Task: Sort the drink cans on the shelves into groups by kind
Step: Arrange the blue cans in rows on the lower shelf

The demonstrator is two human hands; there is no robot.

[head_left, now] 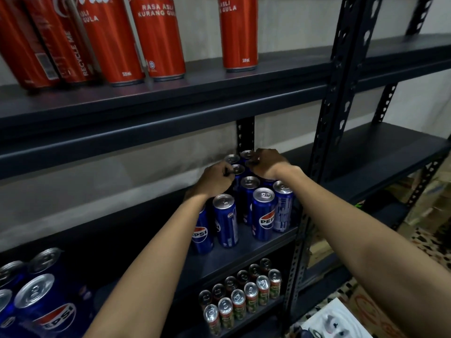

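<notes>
both hands reaching into blue cans (263, 217) clustered at middle shelf (256, 250) right end. left hand (214, 181) pinching rim of a rear can (237, 170); right hand (267, 164) curling over another can top behind. red cans (156, 37) standing on upper shelf, green cans (240, 298) lining lower shelf.

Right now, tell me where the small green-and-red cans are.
Head view, lower centre: the small green-and-red cans stand in two rows on the bottom shelf, below the blue Pepsi cans.

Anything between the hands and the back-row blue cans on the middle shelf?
Nothing visible. The left hand and the right hand are already on the tops of the back blue cans, having reached over the front blue cans.
</notes>
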